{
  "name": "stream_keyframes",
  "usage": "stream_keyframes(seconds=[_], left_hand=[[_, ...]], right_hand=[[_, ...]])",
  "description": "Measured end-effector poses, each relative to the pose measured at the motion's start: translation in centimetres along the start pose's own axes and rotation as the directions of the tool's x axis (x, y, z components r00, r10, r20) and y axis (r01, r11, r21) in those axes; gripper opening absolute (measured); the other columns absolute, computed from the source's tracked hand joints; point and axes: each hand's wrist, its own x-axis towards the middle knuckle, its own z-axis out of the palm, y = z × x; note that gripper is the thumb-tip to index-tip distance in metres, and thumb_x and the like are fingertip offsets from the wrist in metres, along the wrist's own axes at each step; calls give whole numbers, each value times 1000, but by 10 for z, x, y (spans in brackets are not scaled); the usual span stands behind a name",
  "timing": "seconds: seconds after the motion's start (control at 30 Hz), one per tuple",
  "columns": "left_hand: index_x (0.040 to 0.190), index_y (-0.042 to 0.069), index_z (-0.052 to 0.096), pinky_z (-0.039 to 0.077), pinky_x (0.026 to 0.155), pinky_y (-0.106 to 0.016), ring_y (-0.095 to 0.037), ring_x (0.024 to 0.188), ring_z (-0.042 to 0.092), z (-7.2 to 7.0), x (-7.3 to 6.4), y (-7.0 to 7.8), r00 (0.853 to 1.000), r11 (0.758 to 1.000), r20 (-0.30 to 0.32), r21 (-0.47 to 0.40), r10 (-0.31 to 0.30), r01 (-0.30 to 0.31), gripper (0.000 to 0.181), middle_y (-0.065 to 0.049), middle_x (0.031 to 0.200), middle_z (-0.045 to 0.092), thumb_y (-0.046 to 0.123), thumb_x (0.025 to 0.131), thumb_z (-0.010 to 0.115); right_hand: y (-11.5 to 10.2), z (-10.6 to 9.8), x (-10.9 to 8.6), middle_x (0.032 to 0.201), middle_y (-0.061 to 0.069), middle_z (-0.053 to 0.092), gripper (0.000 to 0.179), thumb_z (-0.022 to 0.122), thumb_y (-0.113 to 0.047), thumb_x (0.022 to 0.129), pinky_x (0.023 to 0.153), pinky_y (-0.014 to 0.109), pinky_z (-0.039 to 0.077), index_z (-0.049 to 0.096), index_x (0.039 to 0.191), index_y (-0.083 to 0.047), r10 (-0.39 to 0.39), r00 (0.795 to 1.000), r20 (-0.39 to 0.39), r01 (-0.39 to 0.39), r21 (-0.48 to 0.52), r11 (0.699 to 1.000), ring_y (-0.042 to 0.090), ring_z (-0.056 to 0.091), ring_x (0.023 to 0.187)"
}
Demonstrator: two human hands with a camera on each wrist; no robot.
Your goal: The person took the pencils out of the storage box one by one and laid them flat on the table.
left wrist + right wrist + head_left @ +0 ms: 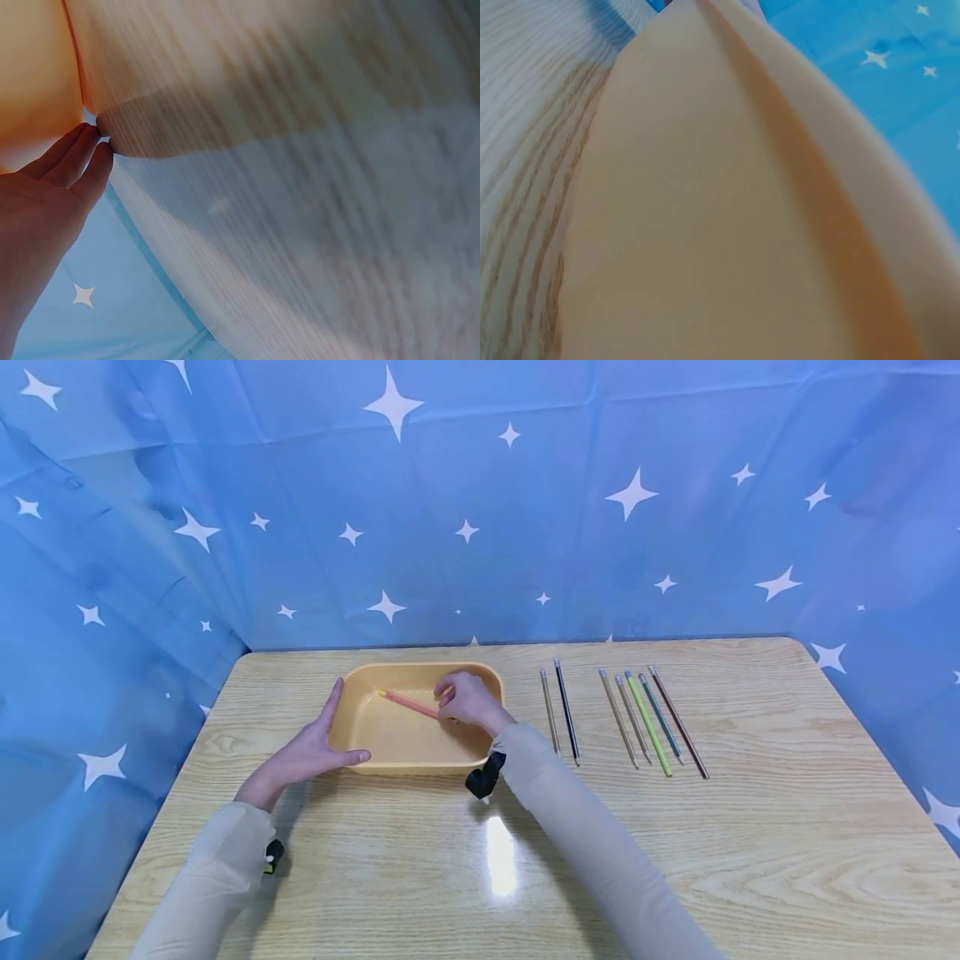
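Observation:
A shallow yellow-orange tray (397, 758) sits on the table left of the middle. Inside it a pink pencil (408, 702) with a yellow end lies slantwise, its right end at the fingers of my right hand (472, 702), which pinch it over the tray's right half. My left hand (318, 747) rests against the tray's left side with thumb and fingers spread straight, the thumb at the front rim. In the left wrist view, straight fingertips of the left hand (56, 187) touch the tray's edge. The right wrist view is filled by the tray's tan wall (690, 187); no hand shows there.
Right of the tray lie two pencils, one gold (550, 710) and one black (567, 710). Farther right several more lie side by side, among them a lime green pencil (648, 722) and a dark red pencil (678, 721). A blue star-patterned curtain (525, 527) hangs behind the wooden table (787, 777).

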Motion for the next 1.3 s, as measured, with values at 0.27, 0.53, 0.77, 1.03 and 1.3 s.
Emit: stream_keyframes(seconds=[0.27,0.53,0.77,1.03,1.3], left_hand=[[152,21,-20,16,110,-58,-44,141,12,0,0,0,1000,1000,0,2,-1,1,121,-19,159,-7,30,82,78],[152,20,-20,17,110,-58,-44,140,13,1,0,0,1000,1000,-2,3,5,-5,121,-19,159,-8,30,82,78],[152,18,-19,17,110,-58,-44,140,14,0,1,-1,1000,1000,-7,10,13,-13,122,-20,159,-6,30,81,79],[153,18,-18,16,110,-57,-44,140,14,0,0,0,1000,1000,-7,17,14,-14,122,-22,158,-3,30,81,79],[152,20,-20,15,110,-58,-46,140,10,0,0,1,1000,999,-1,30,13,-13,121,-20,158,-7,31,82,78]], right_hand=[[-1,-1,-2,79,8,68,34,68,3,78,62,23,49,66,112,2,53,997,61,-59,108,992,14,61,67],[-2,-1,-4,68,7,60,39,66,4,83,58,25,45,61,121,4,79,982,172,-129,299,946,15,52,59],[-2,-4,-2,61,5,54,42,67,1,84,58,26,42,60,125,5,27,975,221,-108,362,926,15,47,54],[-5,-8,-7,69,8,57,35,65,1,84,59,25,42,66,119,2,7,979,205,-89,391,916,15,48,59],[-9,-11,-14,88,17,64,37,62,3,87,64,25,48,62,124,2,-86,978,190,-4,431,903,15,55,68]])
